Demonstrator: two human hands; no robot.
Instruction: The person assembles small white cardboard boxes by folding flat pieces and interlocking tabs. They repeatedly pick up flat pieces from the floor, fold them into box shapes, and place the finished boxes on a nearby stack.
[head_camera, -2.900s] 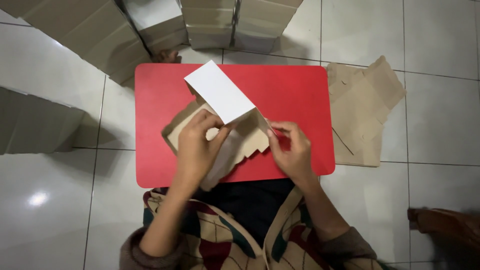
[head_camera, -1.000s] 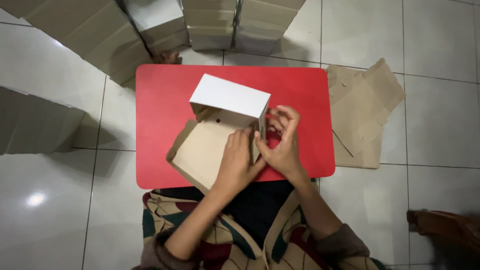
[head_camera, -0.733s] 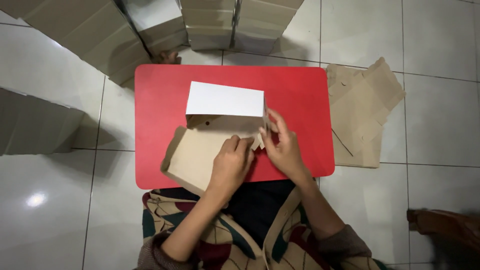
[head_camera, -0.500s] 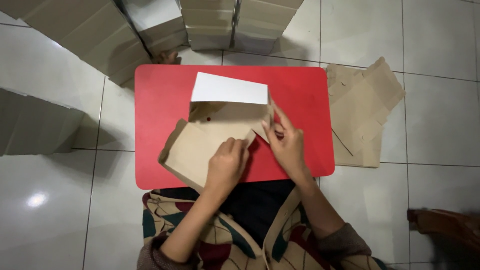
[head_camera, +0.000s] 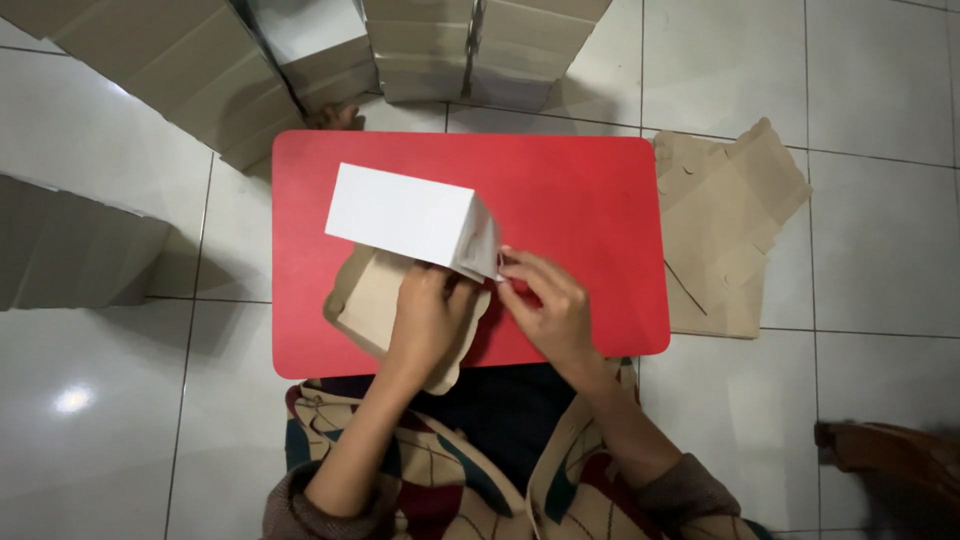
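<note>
cardboard box (head_camera: 410, 215), half folded, sits on the near left part of the red tabletop (head_camera: 590, 200), its white glossy panel tilted up like a roof while the plain brown inside flap (head_camera: 365, 305) lies flat and overhangs the near edge. left hand (head_camera: 425, 320) presses down on that brown flap, fingers curled and closed against the board just under the white panel, apparently to pin the base while the end is worked. right hand (head_camera: 550, 305) is at the box's right end, thumb and forefinger pinched together on a small tab at the corner; whether the tab is tucked into a slot i cannot tell, since the fingers cover it. the board looks thin and stiff, creased along straight score lines, smooth white outside and matte kraft brown within.

a stack of flat brown blanks (head_camera: 725, 235) with notched edges lies on the tiled floor (head_camera: 880, 100) just beside the tabletop's right edge, within easy reach of the right hand. beyond the far edge, rows of finished boxes (head_camera: 300, 45) stand packed together, and another row (head_camera: 60, 240) sits well apart off the left edge.
</note>
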